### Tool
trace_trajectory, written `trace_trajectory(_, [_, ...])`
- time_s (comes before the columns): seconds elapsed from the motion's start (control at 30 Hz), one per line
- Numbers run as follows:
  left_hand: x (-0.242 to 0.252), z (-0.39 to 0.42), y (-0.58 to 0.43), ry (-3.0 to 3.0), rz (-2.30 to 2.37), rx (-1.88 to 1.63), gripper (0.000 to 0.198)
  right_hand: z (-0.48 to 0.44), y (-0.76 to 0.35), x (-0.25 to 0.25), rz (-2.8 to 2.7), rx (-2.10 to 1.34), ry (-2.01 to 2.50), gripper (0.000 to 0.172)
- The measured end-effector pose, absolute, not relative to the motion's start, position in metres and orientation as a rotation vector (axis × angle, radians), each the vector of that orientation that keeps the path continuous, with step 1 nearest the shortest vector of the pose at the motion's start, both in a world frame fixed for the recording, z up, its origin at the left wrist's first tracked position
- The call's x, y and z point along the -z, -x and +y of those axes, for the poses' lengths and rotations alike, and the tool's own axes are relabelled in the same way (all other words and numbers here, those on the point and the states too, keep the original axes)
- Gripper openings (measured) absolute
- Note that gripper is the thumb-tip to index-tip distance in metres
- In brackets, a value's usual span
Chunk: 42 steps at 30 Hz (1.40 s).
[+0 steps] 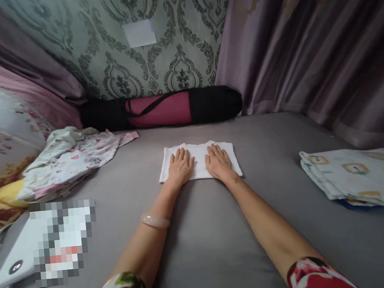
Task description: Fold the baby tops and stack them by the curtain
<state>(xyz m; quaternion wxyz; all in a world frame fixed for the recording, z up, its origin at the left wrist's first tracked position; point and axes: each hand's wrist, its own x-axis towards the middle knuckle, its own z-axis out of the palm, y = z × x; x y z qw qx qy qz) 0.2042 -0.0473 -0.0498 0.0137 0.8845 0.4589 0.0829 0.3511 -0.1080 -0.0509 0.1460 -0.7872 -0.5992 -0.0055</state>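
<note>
The fingers (180, 154) of both hands lie flat and slightly spread, palms down, gripping nothing. The left hand (179, 167) and right hand (218, 163) rest side by side on a folded white cloth (197, 150). The cloth lies straight ahead on the grey bed (200, 242), long axis running left to right — one hand on each half, neither nearer. Well apart are a floral clothes heap (72, 156) on the left and a folded printed stack (356, 174) on the right — a rolled mat bag (162, 108) lies beyond.
</note>
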Motion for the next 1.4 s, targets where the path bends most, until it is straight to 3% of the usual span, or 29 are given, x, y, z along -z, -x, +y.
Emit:
trace_trajectory(0.27, [0.049, -0.052, -0.213, -2.759, 1.192, -0.181, 0.050, -0.104, -0.343, 0.054, -1.803, -0.003, 2.208, 0.054])
trace_trajectory(0.6, [0.033, -0.017, -0.175, -2.573, 1.449, -0.475, 0.041, -0.085, -0.304, 0.048, -1.914, -0.037, 2.069, 0.057])
trace_trajectory(0.87, [0.040, -0.012, -0.166, -2.574, 1.408, -0.471, 0.046, -0.082, -0.297, 0.058, -1.909, -0.102, 2.133, 0.057])
trace_trajectory(1.03, [0.052, -0.019, -0.174, -2.632, 1.402, -0.215, 0.050, -0.083, -0.313, 0.049, -2.019, -0.215, 2.083, 0.061])
trace_trajectory(1.4, [0.048, -0.028, -0.172, -2.711, 1.482, -0.062, 0.068, -0.120, -0.402, 0.055, -1.938, -0.058, 2.192, 0.064])
